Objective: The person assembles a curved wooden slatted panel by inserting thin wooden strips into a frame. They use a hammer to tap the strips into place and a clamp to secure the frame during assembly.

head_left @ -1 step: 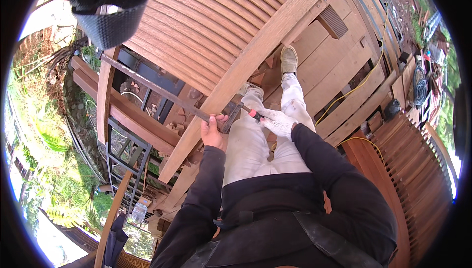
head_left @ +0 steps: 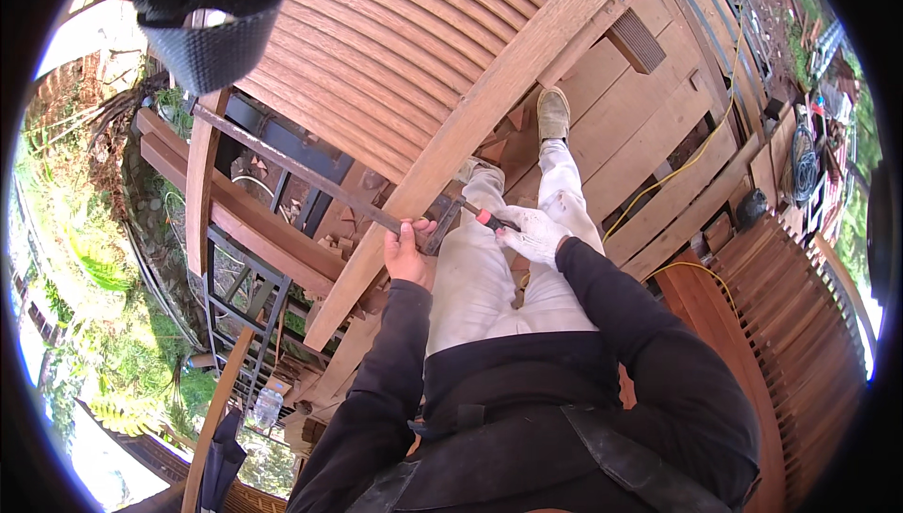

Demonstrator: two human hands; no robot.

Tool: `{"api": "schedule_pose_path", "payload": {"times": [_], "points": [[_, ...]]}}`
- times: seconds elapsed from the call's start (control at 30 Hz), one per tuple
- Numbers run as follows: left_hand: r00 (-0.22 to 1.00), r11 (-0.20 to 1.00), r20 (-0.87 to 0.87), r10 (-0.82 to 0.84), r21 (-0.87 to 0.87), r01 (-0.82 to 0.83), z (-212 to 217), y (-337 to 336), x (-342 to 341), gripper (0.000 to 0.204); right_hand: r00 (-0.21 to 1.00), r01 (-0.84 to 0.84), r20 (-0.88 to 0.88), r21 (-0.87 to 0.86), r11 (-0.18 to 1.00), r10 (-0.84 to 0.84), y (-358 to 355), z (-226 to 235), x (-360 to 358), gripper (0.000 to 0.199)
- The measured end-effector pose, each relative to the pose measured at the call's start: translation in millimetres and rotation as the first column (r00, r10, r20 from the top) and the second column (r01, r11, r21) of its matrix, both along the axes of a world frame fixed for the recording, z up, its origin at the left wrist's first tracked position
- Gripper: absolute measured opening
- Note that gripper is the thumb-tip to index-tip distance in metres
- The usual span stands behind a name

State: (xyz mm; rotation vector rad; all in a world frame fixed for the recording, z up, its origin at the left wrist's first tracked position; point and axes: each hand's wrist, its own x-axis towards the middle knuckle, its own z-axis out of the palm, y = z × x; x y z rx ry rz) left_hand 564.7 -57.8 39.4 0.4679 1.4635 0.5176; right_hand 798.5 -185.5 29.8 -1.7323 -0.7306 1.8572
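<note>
A long rusty bar clamp (head_left: 292,167) reaches from the far left across to a wooden rail (head_left: 508,92) in front of me. My bare left hand (head_left: 407,252) has its fingers closed round the near end of the clamp's bar, beside the rail. The clamp's jaw (head_left: 444,226) sits over my thigh, and a screw with a red and black handle (head_left: 489,220) runs from it. My right hand (head_left: 534,236), in a white work glove, is closed at the black end of that handle; its fingertips are partly hidden. The rail edges a ridged brown wooden panel (head_left: 376,52).
Wooden planks (head_left: 649,104) with gaps lie under my right foot. A yellow cord (head_left: 691,170) crosses them. Stacked grooved boards (head_left: 790,325) stand at the right. Curved timbers (head_left: 254,221) and a dark metal frame (head_left: 246,292) are at the left; a plastic bottle (head_left: 266,408) is lower left.
My right hand's fingers have shifted slightly on the handle, so more of its black end shows. The left hand and the clamp's bar look the same.
</note>
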Motion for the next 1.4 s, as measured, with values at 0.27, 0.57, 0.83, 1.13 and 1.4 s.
{"api": "schedule_pose_path", "payload": {"times": [0.27,0.57,0.83,1.13,1.4], "points": [[1.0,0.999,-0.005,-0.02,0.031,0.02,-9,5,4,0.017,0.977,-0.171,0.133,0.008,0.985,0.168,24,7,9,0.054],[1.0,0.984,-0.013,0.02,0.175,-0.017,-9,0,6,0.015,0.922,0.095,-0.372,-0.043,0.995,-0.104,11,-81,17,0.052],[0.993,0.927,-0.036,0.112,0.364,-0.091,-17,-17,8,0.021,0.69,-0.442,0.563,-0.169,0.881,0.454,35,-347,60,0.038],[0.988,0.832,-0.05,0.145,0.546,-0.095,-18,-18,21,0.024,0.318,-0.773,0.816,-0.071,0.63,0.482,119,-424,60,0.049],[0.979,0.728,0.072,0.189,0.659,-0.189,-39,-25,22,0.022,0.08,-0.918,0.81,-0.167,0.36,0.581,80,-395,51,0.075]]}}
